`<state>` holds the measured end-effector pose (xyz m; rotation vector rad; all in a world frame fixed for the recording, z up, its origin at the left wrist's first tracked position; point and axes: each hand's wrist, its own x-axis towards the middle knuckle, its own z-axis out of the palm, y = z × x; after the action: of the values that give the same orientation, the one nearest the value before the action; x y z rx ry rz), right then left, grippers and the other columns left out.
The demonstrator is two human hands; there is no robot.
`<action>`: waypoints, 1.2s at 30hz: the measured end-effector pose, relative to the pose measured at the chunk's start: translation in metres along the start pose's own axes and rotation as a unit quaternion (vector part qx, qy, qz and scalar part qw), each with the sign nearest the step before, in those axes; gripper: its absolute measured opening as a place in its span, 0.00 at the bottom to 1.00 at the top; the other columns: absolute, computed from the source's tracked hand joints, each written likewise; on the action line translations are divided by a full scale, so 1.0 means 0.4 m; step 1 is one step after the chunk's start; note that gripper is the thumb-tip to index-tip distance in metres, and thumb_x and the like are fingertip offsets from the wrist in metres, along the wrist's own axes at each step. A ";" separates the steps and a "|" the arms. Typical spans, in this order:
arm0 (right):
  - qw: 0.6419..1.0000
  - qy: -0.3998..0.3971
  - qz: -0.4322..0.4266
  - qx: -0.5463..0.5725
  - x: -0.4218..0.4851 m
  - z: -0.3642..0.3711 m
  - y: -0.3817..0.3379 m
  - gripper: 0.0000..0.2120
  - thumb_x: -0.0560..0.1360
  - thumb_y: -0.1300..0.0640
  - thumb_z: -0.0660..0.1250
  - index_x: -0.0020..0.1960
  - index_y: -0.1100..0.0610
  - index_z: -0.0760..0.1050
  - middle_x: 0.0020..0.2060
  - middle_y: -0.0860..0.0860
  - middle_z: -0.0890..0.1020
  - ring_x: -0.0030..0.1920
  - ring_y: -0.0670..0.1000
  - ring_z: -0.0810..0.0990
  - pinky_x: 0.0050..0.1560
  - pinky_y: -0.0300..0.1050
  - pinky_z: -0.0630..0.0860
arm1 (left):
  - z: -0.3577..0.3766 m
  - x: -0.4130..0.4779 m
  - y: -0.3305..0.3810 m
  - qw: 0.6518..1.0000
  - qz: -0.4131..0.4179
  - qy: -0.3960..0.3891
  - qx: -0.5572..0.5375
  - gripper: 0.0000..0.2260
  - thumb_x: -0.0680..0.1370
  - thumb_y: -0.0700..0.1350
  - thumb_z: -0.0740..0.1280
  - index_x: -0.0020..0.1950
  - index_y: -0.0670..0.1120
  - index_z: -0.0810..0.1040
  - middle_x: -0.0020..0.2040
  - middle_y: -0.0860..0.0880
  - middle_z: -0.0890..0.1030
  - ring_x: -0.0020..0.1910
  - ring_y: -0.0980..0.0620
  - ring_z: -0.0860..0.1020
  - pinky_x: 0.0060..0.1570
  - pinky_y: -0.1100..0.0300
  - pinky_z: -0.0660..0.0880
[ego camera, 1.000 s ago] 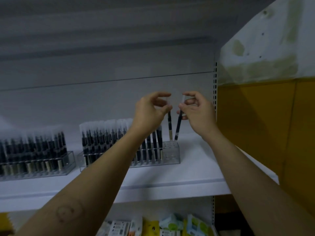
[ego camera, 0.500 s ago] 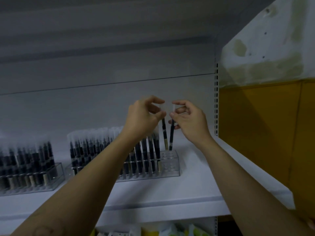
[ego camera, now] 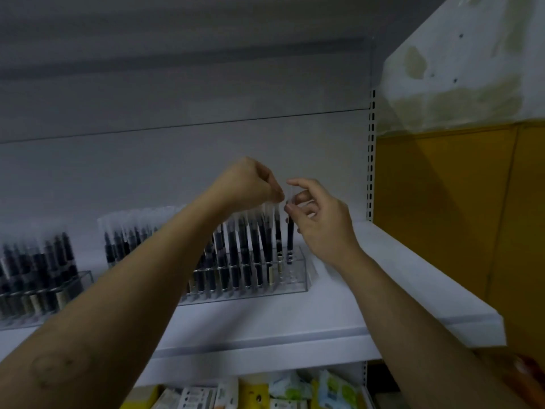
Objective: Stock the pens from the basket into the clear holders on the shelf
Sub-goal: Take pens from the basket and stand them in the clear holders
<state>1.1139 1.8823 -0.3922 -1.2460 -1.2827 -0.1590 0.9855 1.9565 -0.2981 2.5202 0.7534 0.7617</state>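
Observation:
A clear holder [ego camera: 298, 278] stands on the white shelf [ego camera: 324, 317], filled with several upright black pens with clear caps [ego camera: 236, 246]. My left hand [ego camera: 247, 184] pinches the cap of one pen [ego camera: 278, 231] at the holder's right end. Just right of it, my right hand [ego camera: 318, 214] pinches the top of another pen [ego camera: 290, 237], whose tip sits in a hole of the holder. A second clear holder [ego camera: 70, 290], also full of pens, stands at the far left. The basket is out of view.
The shelf's grey back panel rises behind the holders, with a slotted upright [ego camera: 371, 154] at its right end. A yellow and white wall [ego camera: 460, 172] lies to the right. Packaged goods [ego camera: 265, 391] fill the shelf below.
Both hands have come down with their pens, and the pens' tips now sit in the holes at the holder's right end. The view shifted slightly.

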 end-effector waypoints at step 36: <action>0.982 -0.109 -0.053 -0.145 -0.120 0.111 -0.348 0.27 0.76 0.52 0.69 0.73 0.48 0.66 0.70 0.47 0.70 0.69 0.48 0.68 0.70 0.48 0.66 | -0.199 -0.401 -0.074 0.969 0.092 0.080 0.217 0.21 0.79 0.52 0.64 0.72 0.51 0.69 0.70 0.51 0.73 0.67 0.50 0.70 0.66 0.55 0.66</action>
<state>0.9722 1.8347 -0.3553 -1.4742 -1.5576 -0.3013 0.8134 1.9011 -0.3135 2.9814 0.8213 0.9612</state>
